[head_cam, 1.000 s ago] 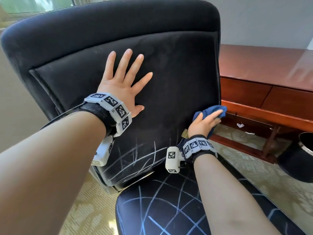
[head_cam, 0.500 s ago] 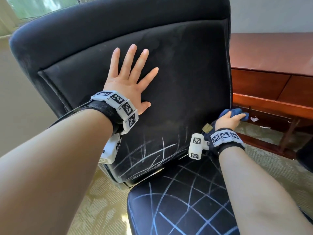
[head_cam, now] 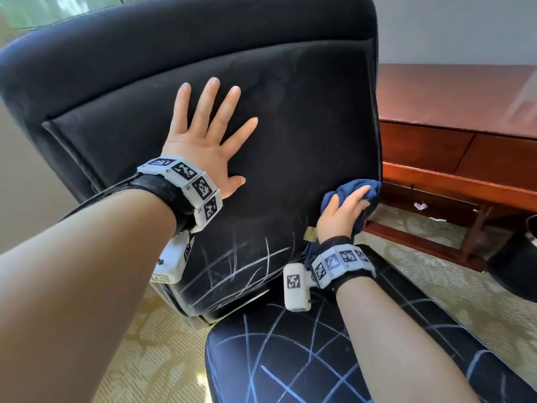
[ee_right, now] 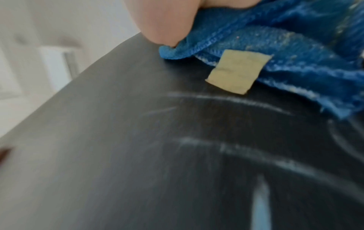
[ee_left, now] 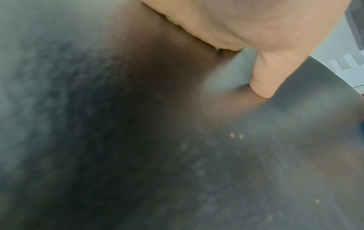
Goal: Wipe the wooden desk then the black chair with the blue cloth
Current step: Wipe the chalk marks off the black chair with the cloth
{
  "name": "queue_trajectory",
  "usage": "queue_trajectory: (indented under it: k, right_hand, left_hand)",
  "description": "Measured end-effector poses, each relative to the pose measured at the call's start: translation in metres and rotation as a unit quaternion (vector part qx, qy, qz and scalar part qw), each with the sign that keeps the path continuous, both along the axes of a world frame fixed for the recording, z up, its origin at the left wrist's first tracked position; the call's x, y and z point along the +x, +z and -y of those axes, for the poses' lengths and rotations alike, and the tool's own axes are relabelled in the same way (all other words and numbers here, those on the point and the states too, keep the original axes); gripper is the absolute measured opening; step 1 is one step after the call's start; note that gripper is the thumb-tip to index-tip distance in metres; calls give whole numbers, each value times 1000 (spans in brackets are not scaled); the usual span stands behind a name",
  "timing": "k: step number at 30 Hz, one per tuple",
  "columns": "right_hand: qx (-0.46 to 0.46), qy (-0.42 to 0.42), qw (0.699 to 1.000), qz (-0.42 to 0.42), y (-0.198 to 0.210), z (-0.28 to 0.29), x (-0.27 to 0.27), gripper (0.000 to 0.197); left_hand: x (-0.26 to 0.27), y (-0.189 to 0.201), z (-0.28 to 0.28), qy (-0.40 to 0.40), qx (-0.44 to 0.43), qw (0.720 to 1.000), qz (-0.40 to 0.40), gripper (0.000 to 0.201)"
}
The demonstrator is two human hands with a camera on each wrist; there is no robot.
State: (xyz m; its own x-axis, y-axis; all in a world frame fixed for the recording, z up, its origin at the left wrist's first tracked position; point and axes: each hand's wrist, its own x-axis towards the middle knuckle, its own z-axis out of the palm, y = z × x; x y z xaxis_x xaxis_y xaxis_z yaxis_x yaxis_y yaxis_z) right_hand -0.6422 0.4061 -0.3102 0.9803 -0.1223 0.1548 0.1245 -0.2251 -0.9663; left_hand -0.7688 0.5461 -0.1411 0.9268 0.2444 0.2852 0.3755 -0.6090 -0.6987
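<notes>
The black chair [head_cam: 305,117] fills the head view, its backrest facing me and its seat [head_cam: 290,359] below, both crossed by white chalk-like lines. My left hand [head_cam: 209,135] lies flat on the backrest with fingers spread. My right hand [head_cam: 345,209] grips the bunched blue cloth [head_cam: 354,189] against the backrest's lower right edge. In the right wrist view the blue cloth [ee_right: 285,51] with its tan label [ee_right: 238,71] lies on the marked black fabric [ee_right: 157,155]. The wooden desk [head_cam: 453,94] stands behind on the right.
A patterned beige carpet [head_cam: 436,266] covers the floor. A dark bin [head_cam: 520,263] stands at the right under the desk's front. Scraps of white paper [head_cam: 420,205] lie beneath the desk. A window [head_cam: 52,7] is at the upper left.
My right hand with the cloth has moved from the backrest's lower right edge down and outward, then back up onto that edge. The left hand has stayed flat on the backrest.
</notes>
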Motion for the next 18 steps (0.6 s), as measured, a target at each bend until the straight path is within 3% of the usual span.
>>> queue_trajectory:
  k: [2, 5, 9, 13, 18]
  right_hand:
    - [23, -39, 999, -26, -5, 3, 12, 63]
    - [77, -90, 978, -174, -19, 4, 17, 63]
    - [56, -39, 963, -261, -30, -8, -7, 60]
    - [82, 12, 980, -182, -24, -20, -32, 60]
    - [90, 9, 993, -81, -3, -32, -33, 62]
  left_hand:
    - [0, 0, 0, -6, -1, 1000, 1, 88]
    - [0, -1, -2, -6, -1, 1000, 1, 88]
    - [2, -2, -4, -3, -1, 1000, 3, 87]
    - [1, 0, -3, 3, -7, 1000, 3, 87]
    - [-1, 1, -1, -12, -9, 1000, 3, 88]
